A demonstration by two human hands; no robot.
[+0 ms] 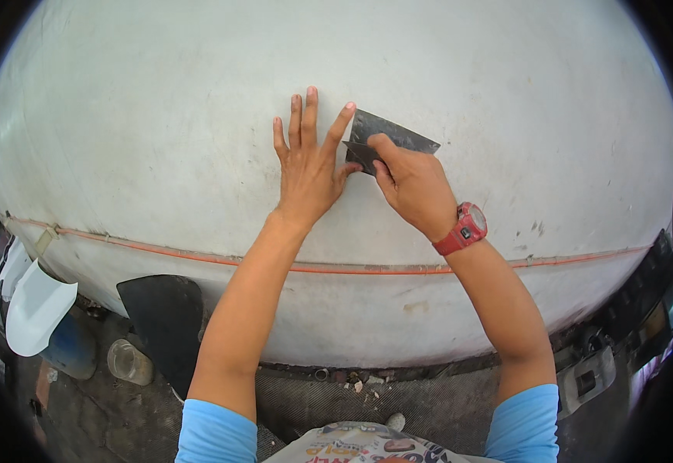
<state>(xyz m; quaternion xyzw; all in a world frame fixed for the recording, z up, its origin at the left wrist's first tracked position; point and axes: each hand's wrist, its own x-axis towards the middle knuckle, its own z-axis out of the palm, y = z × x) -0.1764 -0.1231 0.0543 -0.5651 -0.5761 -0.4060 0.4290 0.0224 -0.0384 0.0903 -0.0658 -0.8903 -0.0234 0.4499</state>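
Observation:
A large white curved panel (159,131) fills most of the view. My left hand (308,166) lies flat on it with the fingers spread, holding nothing. My right hand (410,185), with a red watch (466,228) on its wrist, pinches a dark grey sheet of sandpaper (394,133) against the panel just right of the left hand's index finger. The sheet's lower left corner is folded under my thumb and fingers.
An orange strip (159,251) runs along the panel's lower part. Below left lie a black curved part (162,312), a white curved part (35,309), a blue container (70,351) and a clear jar (128,361). A dark textured mat (429,405) covers the ground.

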